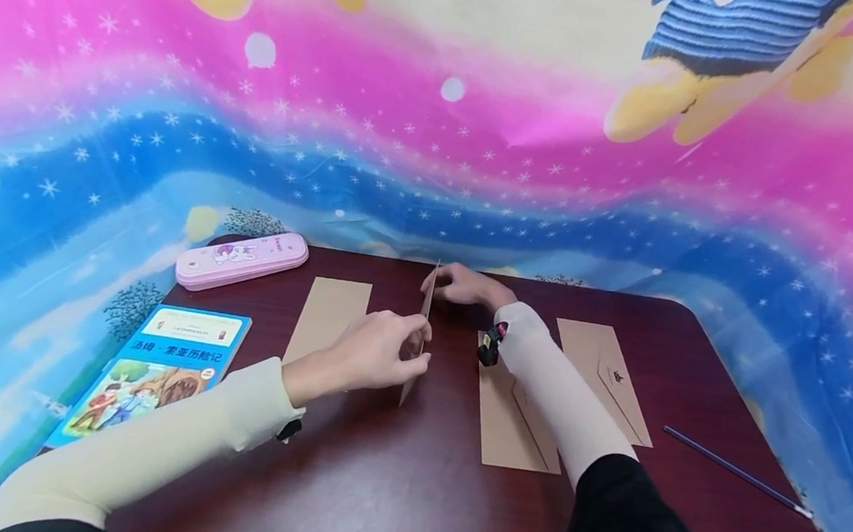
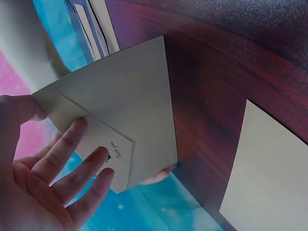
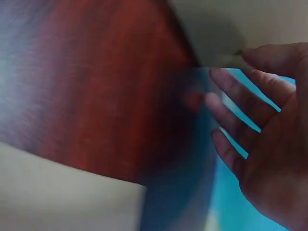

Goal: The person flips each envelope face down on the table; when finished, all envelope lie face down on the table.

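Observation:
A brown paper envelope [image 1: 424, 333] stands nearly edge-on above the middle of the table. My left hand [image 1: 378, 350] pinches its near end between thumb and fingers. In the left wrist view, its fingers lie spread over the flap side [image 2: 96, 130], where small "Thank you" lettering shows. At the far end, my right hand [image 1: 466, 286] holds the envelope with thumb and fingers; its fingertips peek past a corner in the left wrist view. The right wrist view has my right hand [image 3: 274, 139] with its thumb against the brown paper [image 3: 211, 33].
One flat envelope [image 1: 332, 313] lies left of the held one. Two more, a nearer envelope [image 1: 507, 431] and a farther envelope [image 1: 599, 363], lie to the right. A dark pencil [image 1: 734, 470] is at far right. A pink pencil case [image 1: 242, 261] and a blue book [image 1: 155, 370] occupy the left.

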Tool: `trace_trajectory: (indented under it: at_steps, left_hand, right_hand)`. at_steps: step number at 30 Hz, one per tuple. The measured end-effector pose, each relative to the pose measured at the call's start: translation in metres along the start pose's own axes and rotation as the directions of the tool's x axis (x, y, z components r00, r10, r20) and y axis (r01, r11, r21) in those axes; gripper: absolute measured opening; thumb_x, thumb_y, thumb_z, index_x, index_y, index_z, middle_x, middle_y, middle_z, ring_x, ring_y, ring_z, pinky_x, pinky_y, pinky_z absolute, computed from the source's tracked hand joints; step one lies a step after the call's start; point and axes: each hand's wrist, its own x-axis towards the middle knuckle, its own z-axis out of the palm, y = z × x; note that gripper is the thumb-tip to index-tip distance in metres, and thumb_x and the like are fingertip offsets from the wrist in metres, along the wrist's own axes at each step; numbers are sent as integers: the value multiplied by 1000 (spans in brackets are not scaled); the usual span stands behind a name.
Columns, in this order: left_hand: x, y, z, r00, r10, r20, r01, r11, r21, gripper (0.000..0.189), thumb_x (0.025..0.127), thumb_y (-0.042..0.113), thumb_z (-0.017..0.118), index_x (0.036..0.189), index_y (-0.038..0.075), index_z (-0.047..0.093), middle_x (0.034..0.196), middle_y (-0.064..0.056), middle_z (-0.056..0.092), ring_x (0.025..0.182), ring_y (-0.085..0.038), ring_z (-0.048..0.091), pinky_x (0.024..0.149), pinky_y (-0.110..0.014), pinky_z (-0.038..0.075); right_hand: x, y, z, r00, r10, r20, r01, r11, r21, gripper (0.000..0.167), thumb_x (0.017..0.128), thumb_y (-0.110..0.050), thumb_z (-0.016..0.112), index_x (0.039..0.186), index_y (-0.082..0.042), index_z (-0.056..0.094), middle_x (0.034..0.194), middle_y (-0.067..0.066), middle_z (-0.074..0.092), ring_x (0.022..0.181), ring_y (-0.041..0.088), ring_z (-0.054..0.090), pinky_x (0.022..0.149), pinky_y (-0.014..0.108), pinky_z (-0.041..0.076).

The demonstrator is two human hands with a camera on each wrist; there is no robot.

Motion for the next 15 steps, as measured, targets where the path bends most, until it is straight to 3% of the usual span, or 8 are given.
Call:
trace_trajectory:
  at_steps: [4,9,15]
  left_hand:
    - [1,0,-3,1000,-14,9,14,1000,8,18,89,30,72,103,19,72,87,10,77,79,-7,71,66,-26,53]
    - [0,-1,-6,1000,-26,-12,27,999,28,24,89,31,73,109,18,74,86,10,78,79,-8,72,63,-26,52]
    - [-6,-1,-9,993,-117,-2,117,993,27,43,89,34,77,123,8,70,85,7,80,84,-12,75,72,-32,56]
  right_hand:
    - [1,9,9,999,48,14,-48,999,22,28,102,-19,57,126,-16,71,128,7,67,112,24,56,103,41,44]
    - [4,13,10,998,57,-9,-57,998,-14,22,104,-20,60,121,-19,73,125,4,68,113,21,60,105,42,46]
    - [10,11,13,999,46,13,-45,995,-84,18,104,-26,61,117,-23,73,125,4,64,108,21,58,101,41,46]
